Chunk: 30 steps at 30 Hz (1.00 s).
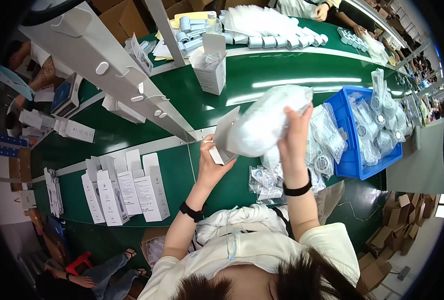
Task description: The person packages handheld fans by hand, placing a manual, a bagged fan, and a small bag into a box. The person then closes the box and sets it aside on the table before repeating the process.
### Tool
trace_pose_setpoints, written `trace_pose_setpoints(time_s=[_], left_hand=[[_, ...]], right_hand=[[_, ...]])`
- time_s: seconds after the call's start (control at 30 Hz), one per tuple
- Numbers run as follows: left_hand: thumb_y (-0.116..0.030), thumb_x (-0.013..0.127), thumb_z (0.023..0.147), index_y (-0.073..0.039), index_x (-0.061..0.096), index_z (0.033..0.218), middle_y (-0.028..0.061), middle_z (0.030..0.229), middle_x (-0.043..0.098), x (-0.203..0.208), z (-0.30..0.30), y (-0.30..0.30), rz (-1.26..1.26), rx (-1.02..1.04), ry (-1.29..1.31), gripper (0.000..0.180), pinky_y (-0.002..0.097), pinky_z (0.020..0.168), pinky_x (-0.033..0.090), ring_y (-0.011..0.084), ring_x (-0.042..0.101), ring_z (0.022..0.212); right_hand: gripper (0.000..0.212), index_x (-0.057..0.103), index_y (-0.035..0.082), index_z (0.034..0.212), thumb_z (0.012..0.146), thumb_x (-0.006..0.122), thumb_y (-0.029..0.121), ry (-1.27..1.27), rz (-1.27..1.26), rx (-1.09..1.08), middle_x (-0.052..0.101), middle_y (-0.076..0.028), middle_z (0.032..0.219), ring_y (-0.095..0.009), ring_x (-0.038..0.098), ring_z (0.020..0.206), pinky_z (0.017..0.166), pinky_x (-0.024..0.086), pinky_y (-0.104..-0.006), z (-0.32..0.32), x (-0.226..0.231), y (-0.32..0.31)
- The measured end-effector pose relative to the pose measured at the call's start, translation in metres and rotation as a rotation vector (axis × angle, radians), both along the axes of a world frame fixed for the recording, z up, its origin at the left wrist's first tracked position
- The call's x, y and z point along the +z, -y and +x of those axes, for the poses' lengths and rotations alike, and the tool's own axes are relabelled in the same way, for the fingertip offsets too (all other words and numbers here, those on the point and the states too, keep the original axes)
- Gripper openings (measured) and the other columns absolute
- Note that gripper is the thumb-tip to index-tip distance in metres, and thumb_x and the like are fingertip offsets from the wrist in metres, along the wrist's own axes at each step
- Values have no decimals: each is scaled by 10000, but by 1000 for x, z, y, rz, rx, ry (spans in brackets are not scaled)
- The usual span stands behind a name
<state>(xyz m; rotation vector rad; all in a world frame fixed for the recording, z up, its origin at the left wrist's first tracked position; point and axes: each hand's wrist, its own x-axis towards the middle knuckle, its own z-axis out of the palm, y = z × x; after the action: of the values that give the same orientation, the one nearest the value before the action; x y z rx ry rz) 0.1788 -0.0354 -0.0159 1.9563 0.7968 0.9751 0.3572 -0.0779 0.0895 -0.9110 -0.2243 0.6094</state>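
Note:
My left hand [213, 164] is closed around a small white carton [225, 134], whose long flap stands up. Against the carton's open side, my right hand [296, 129] grips a bulky item in clear plastic wrapping [267, 117]. The wrapping hides what is inside. Whether its end is within the carton or just in front of it, I cannot tell. Beneath my right forearm lie clear bags of small parts [266, 183] and more bagged parts [327, 132].
A blue bin [338, 117] on the right holds bagged grey-white parts [377, 127]. White cartons [154, 195] stand at left; an open one [210, 75] stands beyond my hands. A metal post [127, 80] slants across the upper left. Other people work across the green table [182, 172].

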Motion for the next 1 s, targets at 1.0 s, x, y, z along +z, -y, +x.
trace_pose_setpoints(time_s=[1.0], left_hand=[[-16, 641, 680, 8, 532, 818, 134, 1042, 500, 42, -85, 17, 11, 184, -180, 178, 308, 741, 431, 283, 538, 860]], right_hand=[[186, 541, 18, 798, 644, 609, -62, 671, -339, 430, 511, -111, 890, -236, 566, 804, 715, 483, -305, -46, -54, 54]])
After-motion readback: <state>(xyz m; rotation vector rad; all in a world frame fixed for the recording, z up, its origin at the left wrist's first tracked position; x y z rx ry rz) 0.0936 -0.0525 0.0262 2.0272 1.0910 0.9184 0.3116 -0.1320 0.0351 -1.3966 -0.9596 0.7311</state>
